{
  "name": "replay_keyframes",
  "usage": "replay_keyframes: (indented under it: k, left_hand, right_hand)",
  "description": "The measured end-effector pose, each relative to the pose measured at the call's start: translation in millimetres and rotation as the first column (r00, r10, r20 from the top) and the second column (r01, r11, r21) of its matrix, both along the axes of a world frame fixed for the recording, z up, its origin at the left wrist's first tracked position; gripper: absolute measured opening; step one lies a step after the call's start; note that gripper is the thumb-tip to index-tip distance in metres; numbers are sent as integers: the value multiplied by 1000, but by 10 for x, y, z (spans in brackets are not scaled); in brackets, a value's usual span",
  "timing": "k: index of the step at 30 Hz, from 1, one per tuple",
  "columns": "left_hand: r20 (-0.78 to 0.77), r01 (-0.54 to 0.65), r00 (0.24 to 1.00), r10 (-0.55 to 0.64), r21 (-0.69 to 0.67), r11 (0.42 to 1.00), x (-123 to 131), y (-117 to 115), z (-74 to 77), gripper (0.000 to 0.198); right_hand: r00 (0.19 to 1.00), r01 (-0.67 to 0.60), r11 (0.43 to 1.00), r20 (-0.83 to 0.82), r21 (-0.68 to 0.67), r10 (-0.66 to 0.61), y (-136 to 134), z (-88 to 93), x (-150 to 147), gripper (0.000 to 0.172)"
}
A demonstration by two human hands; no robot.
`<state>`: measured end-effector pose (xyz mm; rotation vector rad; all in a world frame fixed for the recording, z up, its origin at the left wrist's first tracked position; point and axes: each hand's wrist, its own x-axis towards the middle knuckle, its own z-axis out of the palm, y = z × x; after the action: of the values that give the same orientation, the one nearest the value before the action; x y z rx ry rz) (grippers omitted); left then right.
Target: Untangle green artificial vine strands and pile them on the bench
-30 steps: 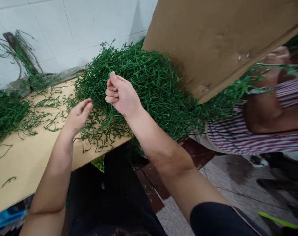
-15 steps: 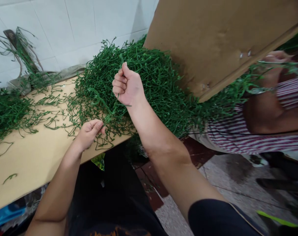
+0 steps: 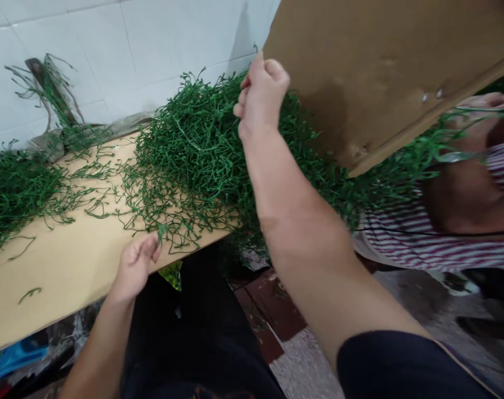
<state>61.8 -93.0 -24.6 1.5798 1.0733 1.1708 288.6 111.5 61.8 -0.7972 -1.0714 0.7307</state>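
Over the board (image 3: 80, 252), left grip (image 3: 138, 262) pinching green sprig (image 3: 162, 229); right grip (image 3: 263, 91) closed on stem (image 3: 255, 48)

Our left hand (image 3: 136, 263) hangs over the near edge of the surface (image 3: 75, 260), fingers curled in and thumb pressed against them. Our right arm (image 3: 304, 227) stretches forward past that edge, elbow slightly bent, the right hand (image 3: 262, 94) raised higher above the surface, fingers folded toward the palm.
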Motion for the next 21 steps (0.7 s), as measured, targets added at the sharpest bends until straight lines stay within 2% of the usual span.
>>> replay_keyframes:
  k: [1,3,6,9,13,18,21]
  left_hand:
    - [40,-48,998,50,-48,998,-28,52,-12,43]
    - [54,-114,991,120,-102,988,-41,220,-18,39]
    - [-3,-161,987,161,-83,983,11,513,2,25]
    - [-71,-184,981,179,-74,980,52,704,4,16]
    - [-196,-145,972,131,-58,988,44,761,-23,23]
    - [-134,-129,984,120,-62,990,35,753,-28,25]
    - [-87,-112,990,107,-56,992,20,741,-11,24]
  right_hand:
    - [999,14,1000,-32,9,-13,-53,-5,-8,49]
    - [998,-53,999,-20,0,53,-218,-26,-114,47]
    - [982,-187,982,33,-34,188,-457,-42,-337,48]
    - [979,-202,977,16,-69,204,-567,-4,-434,48]
    - [980,-196,979,-59,-64,192,-649,84,-411,45]
    - [977,-199,979,-70,42,202,-828,198,-404,43]
    - [978,-205,977,-12,54,206,-918,243,-387,40]
